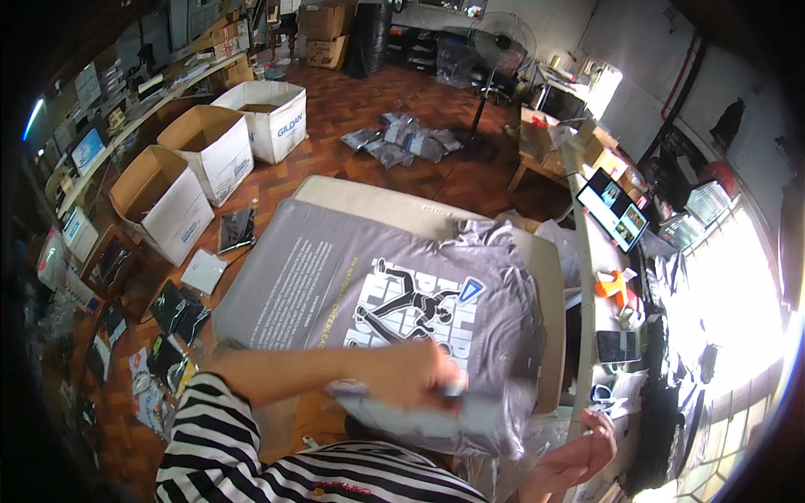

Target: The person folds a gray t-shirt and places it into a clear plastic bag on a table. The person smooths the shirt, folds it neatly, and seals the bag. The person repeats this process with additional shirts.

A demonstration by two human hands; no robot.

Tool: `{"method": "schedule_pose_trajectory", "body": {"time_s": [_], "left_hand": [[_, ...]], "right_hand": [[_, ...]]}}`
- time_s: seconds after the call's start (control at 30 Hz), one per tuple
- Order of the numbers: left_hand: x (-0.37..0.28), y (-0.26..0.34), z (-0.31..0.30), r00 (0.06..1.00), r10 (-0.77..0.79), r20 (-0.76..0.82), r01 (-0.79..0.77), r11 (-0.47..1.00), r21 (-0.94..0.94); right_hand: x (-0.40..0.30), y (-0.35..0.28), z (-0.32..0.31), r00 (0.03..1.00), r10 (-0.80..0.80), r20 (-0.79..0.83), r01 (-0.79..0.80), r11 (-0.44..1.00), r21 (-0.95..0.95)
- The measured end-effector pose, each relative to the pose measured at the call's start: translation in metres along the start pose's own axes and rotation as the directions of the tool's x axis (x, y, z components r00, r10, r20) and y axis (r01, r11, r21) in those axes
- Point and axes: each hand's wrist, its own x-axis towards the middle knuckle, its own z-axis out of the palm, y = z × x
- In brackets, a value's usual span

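Grey printed fabric, seemingly a T-shirt (503,276), lies over a pale folding table (553,314). It bears writing and a figure with a megaphone, and its right side is rumpled. My left hand (409,377) crosses above the near part of the fabric, closed around a small dark object (449,390) too blurred to name. Clear plastic film (547,431) hangs by the table's near right corner. My right hand (575,449) is beside that corner, palm turned up and fingers loosely curved, with nothing seen in it.
A long side table at right holds a tablet (613,210), an orange-and-white tool (615,287), a dark-screened device (617,347) and scissors (604,395). Open cartons (179,220) stand at left. Plastic packets (402,141) lie on the floor before a standing fan (502,41).
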Motion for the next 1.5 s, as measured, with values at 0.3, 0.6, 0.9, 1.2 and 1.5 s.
{"method": "schedule_pose_trajectory", "body": {"time_s": [0.3,0.6,0.9,1.2,1.5], "left_hand": [[-0.013,-0.139,-0.209,0.103,-0.646,-0.757,0.129,0.763,-0.633],[0.012,-0.044,0.058,0.925,-0.199,-0.325,-0.086,0.722,-0.687],[-0.025,-0.046,0.1,0.93,-0.152,-0.334,-0.063,0.831,-0.553],[-0.305,-0.084,-0.015,-0.024,-0.165,-0.986,0.977,0.204,-0.058],[-0.376,-0.059,0.054,-0.272,-0.697,-0.663,0.582,0.43,-0.69]], "right_hand": [[-0.009,0.005,-0.011,0.715,0.652,0.251,-0.67,0.742,-0.02],[-0.075,0.003,0.046,0.334,0.644,0.689,-0.914,0.399,0.07],[-0.132,0.052,-0.048,-0.029,0.716,0.697,-0.966,-0.199,0.164],[-0.317,0.143,-0.292,0.284,0.958,0.04,0.096,0.013,-0.995],[-0.171,0.083,-0.075,0.287,0.938,0.196,-0.927,0.323,-0.19]]}}
